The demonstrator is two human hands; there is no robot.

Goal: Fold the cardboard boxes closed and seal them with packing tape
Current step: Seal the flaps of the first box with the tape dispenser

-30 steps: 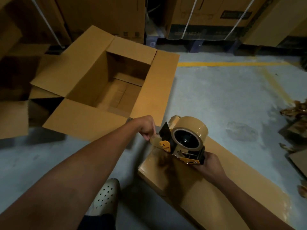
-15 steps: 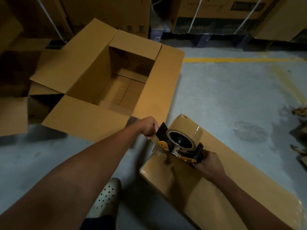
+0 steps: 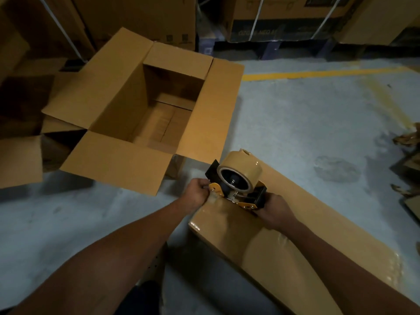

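A long closed cardboard box point(image 3: 318, 228) lies on the floor in front of me, its top glossy with brown tape. Above its near-left end I hold a black and yellow tape dispenser point(image 3: 236, 185) loaded with a brown roll. My right hand point(image 3: 276, 211) grips the dispenser's handle. My left hand point(image 3: 197, 193) pinches the loose tape end at the dispenser's front, just over the box corner. An open empty cardboard box point(image 3: 145, 114) with all flaps spread stands to the left.
Stacked strapped cartons point(image 3: 272, 17) line the back wall. More cardboard point(image 3: 18, 160) lies at the far left, and scraps point(image 3: 409, 142) at the right edge. A yellow line point(image 3: 318, 73) crosses the grey concrete floor. My shoe point(image 3: 156, 264) shows below my left arm.
Both hands and the dispenser have come lower and closer to the closed box's corner. My left hand stays pinched on the tape end.
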